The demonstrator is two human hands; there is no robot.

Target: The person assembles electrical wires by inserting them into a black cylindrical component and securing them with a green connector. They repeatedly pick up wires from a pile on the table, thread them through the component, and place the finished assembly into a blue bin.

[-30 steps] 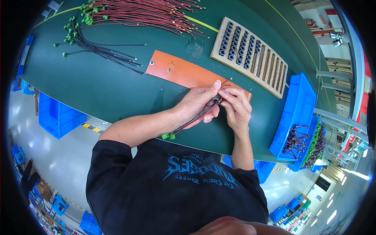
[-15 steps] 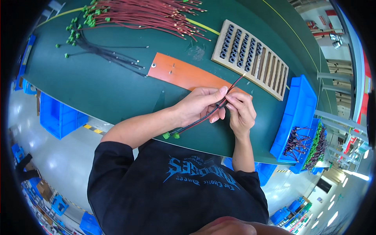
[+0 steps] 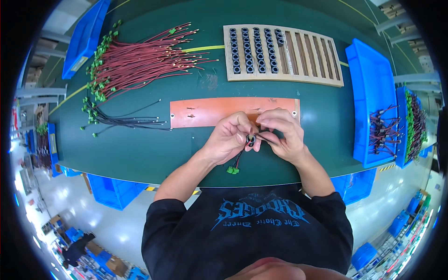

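Observation:
Near the front of the table, my left hand (image 3: 227,140) pinches a small black ring core (image 3: 250,138) between its fingers. Its hole is tipped toward the view. A pair of thin wires, one red and one black, hangs below the fingers and ends in green connectors (image 3: 233,170). My right hand (image 3: 285,135) is closed on the dark wire ends (image 3: 264,136) right beside the core. Fingers hide how the wires run at the core. Both hands overlap the front edge of an orange board (image 3: 210,109).
Beyond the board stands a wooden tray (image 3: 284,81) with rows of black cores (image 3: 247,51). Red wires (image 3: 144,60) and black wires (image 3: 126,119), with green connectors, lie at left. Blue bins (image 3: 364,84) (image 3: 402,126) with wire assemblies stand at right; another blue bin (image 3: 84,44) is far left.
The whole view has turned and shifted. The wires stretched up past the core before; now their ends are bent in beside it under my right fingers. The green connectors hang nearer the hands.

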